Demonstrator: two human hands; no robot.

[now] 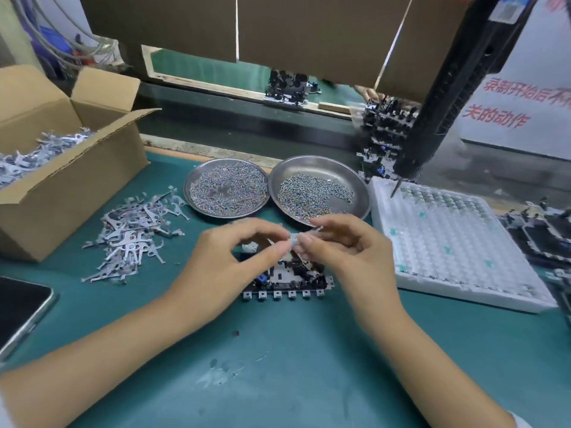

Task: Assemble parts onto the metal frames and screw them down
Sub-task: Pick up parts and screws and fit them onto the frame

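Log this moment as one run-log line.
left hand: pinching small metal part | right hand: pinching same part | metal frame: on mat beneath hands | screwdriver: hanging unused

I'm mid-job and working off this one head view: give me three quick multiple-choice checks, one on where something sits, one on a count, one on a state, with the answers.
1. Where does the loose pile of stamped metal parts lie?
A. Inside the white tray
B. On the green mat, between the cardboard box and the metal frame
C. In a steel dish

2. How many round steel dishes hold screws?
A. One
B. Two
C. Four

3. What are the hands doing?
A. Both pinch one small pale part above the frame
B. Both lie flat on the mat
C. One grips the screwdriver

Answers:
1. B, the pile sits on the mat right of the box.
2. B, the left dish and the right dish stand side by side.
3. A, the left hand and right hand meet fingertip to fingertip on the small part.
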